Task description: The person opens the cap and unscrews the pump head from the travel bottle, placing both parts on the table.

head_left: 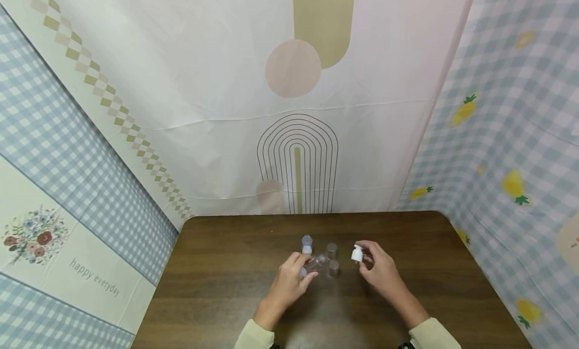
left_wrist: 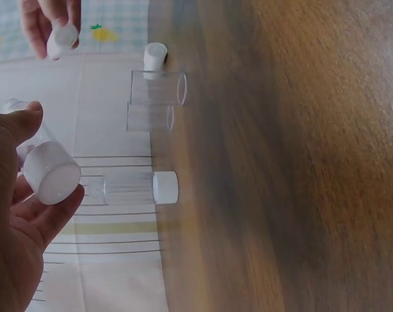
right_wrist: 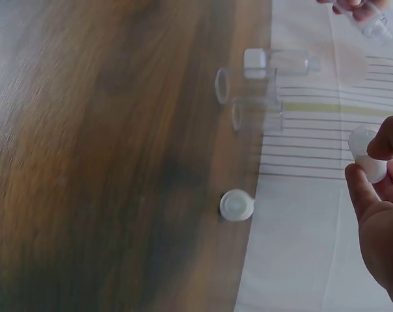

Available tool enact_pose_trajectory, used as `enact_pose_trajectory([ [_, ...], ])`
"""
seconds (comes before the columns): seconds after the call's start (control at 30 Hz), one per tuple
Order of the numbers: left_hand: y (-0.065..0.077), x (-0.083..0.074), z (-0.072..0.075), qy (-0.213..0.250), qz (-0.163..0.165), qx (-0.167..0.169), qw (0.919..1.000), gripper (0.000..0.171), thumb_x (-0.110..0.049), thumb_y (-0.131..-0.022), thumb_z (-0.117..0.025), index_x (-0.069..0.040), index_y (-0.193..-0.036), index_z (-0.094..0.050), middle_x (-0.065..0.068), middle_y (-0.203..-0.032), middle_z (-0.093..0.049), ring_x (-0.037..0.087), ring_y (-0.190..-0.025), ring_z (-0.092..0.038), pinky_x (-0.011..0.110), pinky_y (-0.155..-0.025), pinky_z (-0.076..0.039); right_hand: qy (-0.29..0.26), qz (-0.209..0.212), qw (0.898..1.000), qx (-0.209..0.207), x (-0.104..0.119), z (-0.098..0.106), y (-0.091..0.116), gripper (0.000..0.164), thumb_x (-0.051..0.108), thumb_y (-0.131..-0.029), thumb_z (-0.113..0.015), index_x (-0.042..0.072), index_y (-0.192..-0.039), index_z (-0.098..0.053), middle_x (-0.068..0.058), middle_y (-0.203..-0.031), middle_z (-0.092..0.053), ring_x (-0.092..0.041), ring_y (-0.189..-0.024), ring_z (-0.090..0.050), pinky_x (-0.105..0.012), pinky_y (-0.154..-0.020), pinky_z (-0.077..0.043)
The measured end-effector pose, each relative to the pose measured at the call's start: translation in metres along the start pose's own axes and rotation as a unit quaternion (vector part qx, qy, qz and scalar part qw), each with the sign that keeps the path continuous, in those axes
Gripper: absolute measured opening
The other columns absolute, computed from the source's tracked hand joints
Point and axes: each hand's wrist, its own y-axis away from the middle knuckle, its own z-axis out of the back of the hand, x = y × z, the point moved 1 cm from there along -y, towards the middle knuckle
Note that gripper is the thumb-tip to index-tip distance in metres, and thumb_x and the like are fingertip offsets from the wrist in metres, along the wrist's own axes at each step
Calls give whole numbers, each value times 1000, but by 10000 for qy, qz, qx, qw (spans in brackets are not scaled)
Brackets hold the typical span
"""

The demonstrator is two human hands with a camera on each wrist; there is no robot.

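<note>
My left hand (head_left: 302, 271) grips a small clear vial with a white cap (left_wrist: 51, 174), held tilted just above the brown table (head_left: 217, 288). To the right, my right hand (head_left: 363, 253) pinches a small white cap (right_wrist: 367, 153) between thumb and fingers, also off the table. Between the hands stand two clear open cups (left_wrist: 157, 88) (left_wrist: 149, 117). Another clear vial (left_wrist: 138, 187) stands with its white cap down, behind the left hand. A loose white cap (right_wrist: 237, 205) lies on the wood near my right hand.
Patterned cloth walls close in the table at the back (head_left: 298, 153), left and right. The tabletop's near and side parts are bare wood.
</note>
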Motion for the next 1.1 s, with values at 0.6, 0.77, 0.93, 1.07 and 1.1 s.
enact_pose_trajectory([
  [0.6,0,4,4,40,72,-74,9999,43,-13,-76,-92,-2,-111,-69,9,-97,-67,20,-81,-69,30,-74,-59,533,-349,9943,860,-40,-3,7,51,-18,-72,-73,0,-119,-67,-12,-114,-68,-26,-98,-71,-28,-80,-61],
  [0.77,-1,6,4,-32,36,-89,9999,44,-13,-76,-92,-2,-112,-69,9,-97,-67,20,-82,-69,31,-74,-59,712,-592,9878,1256,-44,-3,6,47,-15,-75,-73,2,-118,-67,-9,-112,-67,-21,-97,-67,-28,-76,-59],
  [0.93,-2,8,3,-95,32,-107,9999,45,-12,-75,-92,-2,-113,-69,11,-97,-68,19,-84,-69,31,-76,-59,860,-867,9802,1561,-49,-4,6,43,-11,-78,-73,2,-119,-67,-7,-112,-65,-17,-94,-62,-26,-75,-56],
  [1.07,-2,9,2,-173,4,-176,9997,47,-12,-74,-93,-1,-112,-69,11,-97,-68,19,-86,-67,32,-78,-59,889,-1043,9755,1719,-53,-6,7,41,-10,-80,-72,1,-120,-68,-10,-115,-66,-16,-94,-63,-26,-75,-56],
  [1.1,-2,10,2,-194,0,-190,9996,47,-13,-73,-93,-1,-112,-69,10,-97,-68,19,-87,-67,32,-79,-58,874,-1072,9751,1735,-55,-7,7,42,-10,-80,-72,1,-120,-68,-11,-115,-66,-16,-94,-64,-26,-75,-56],
])
